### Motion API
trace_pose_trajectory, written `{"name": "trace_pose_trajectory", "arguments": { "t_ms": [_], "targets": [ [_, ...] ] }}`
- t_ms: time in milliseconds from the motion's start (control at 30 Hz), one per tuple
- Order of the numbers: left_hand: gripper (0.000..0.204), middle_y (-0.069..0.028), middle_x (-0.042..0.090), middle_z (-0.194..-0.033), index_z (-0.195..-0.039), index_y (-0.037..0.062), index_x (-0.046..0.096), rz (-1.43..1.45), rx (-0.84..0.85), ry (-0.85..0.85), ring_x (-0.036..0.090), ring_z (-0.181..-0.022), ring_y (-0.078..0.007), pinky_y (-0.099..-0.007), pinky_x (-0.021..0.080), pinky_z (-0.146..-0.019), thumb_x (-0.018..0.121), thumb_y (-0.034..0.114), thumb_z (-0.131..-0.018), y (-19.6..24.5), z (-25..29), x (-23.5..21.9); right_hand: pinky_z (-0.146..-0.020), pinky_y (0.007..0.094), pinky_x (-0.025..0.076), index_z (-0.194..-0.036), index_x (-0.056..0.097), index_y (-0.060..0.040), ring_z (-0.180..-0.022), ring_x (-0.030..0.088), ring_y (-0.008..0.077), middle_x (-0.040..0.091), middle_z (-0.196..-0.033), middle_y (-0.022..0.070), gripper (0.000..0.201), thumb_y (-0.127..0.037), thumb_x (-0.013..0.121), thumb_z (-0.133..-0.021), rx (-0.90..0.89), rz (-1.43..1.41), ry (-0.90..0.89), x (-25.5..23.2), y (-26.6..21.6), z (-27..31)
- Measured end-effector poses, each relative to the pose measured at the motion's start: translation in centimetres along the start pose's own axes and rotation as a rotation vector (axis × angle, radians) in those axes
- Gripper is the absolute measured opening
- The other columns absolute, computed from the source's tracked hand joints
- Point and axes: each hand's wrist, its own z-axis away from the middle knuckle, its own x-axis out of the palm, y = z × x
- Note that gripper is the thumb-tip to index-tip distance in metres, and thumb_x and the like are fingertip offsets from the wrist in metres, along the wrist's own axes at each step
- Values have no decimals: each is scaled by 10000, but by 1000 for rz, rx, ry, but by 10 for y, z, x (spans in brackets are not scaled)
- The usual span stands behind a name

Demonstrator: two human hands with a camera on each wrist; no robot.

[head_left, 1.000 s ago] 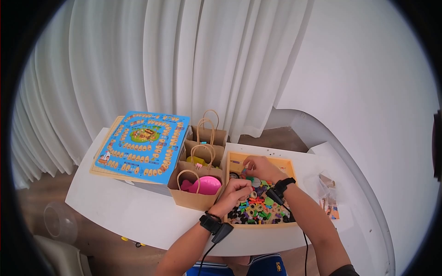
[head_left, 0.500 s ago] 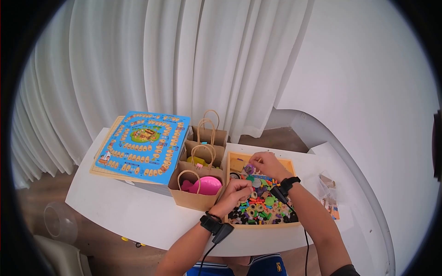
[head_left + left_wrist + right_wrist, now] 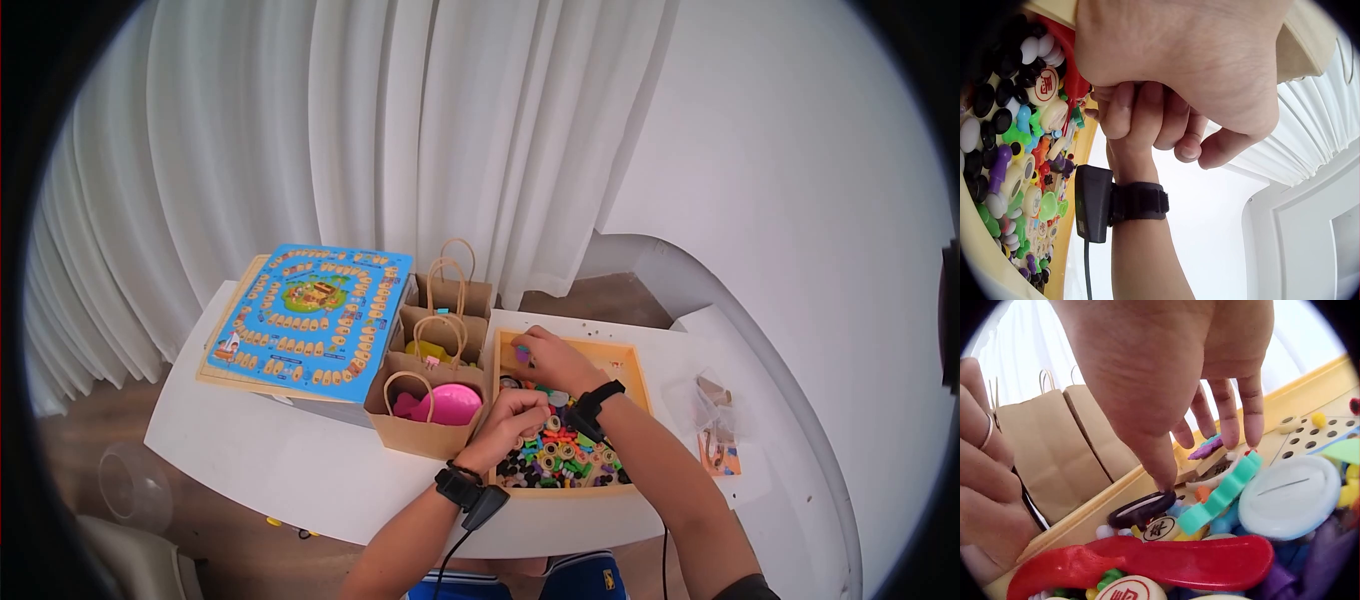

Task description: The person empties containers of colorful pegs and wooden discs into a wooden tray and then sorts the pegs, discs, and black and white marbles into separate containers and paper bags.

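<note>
My left hand (image 3: 513,418) rests at the near-left side of the wooden tray (image 3: 645,390) with loosely curled fingers; no object shows in it, and its palm is hidden. In the left wrist view, my left hand (image 3: 1179,56) is beside the mixed pieces. My right hand (image 3: 560,362) reaches over the tray's far-left corner. Its fingers extend downward in the right wrist view, the thumb tip beside a black ring (image 3: 1141,509). A purple piece (image 3: 1207,449) lies by the fingertips, near a teal wavy piece (image 3: 1222,494). A red piece (image 3: 1179,561) lies below.
Paper bags (image 3: 425,432) stand left of the tray, one holding a pink item (image 3: 455,403). Farther left, a blue game board (image 3: 310,310) lies on a box. A clear plastic bag (image 3: 712,400) is at the right of the white table (image 3: 260,450).
My right hand has moved left toward the tray's far-left corner, and a purple piece now shows by its fingers there. My left hand has stayed in place.
</note>
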Motion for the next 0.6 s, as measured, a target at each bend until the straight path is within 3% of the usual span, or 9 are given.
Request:
{"name": "trace_pose_trajectory", "arguments": {
  "t_ms": [200,267,333,600],
  "targets": [
    [318,64,374,-624,-735,103,480,8,-39,2,316,-560,-33,-226,215,-489,589,205,-1016,0,0,-1,-885,481,569,-1099,677,-25,-1038,678,392,624,-1118,180,338,-180,761,-810,35,95,-7,7,-14,-4],
    [313,63,387,-625,-740,98,496,-10,29,1,323,-553,-32,-225,219,-481,589,206,-1018,-1,-1,0,-870,489,574,-1073,677,-18,-1012,685,400,628,-1088,185,313,-161,749,-804,27,161,3,8,-17,-5],
    [309,62,392,-626,-741,94,502,-14,23,1,326,-551,-30,-226,219,-481,590,205,-1016,4,1,2,-836,506,582,-1021,679,-16,-959,695,411,646,-1060,196,241,-130,712,-812,7,187,27,9,-18,-6],
    [270,76,407,-668,-747,69,529,28,1,-5,349,-588,-21,-236,230,-533,601,122,-1002,3,2,0,-803,495,587,-1054,711,-28,-908,708,406,714,-997,204,215,-130,676,-869,52,110,136,-18,-8,-1]
  ]
}}
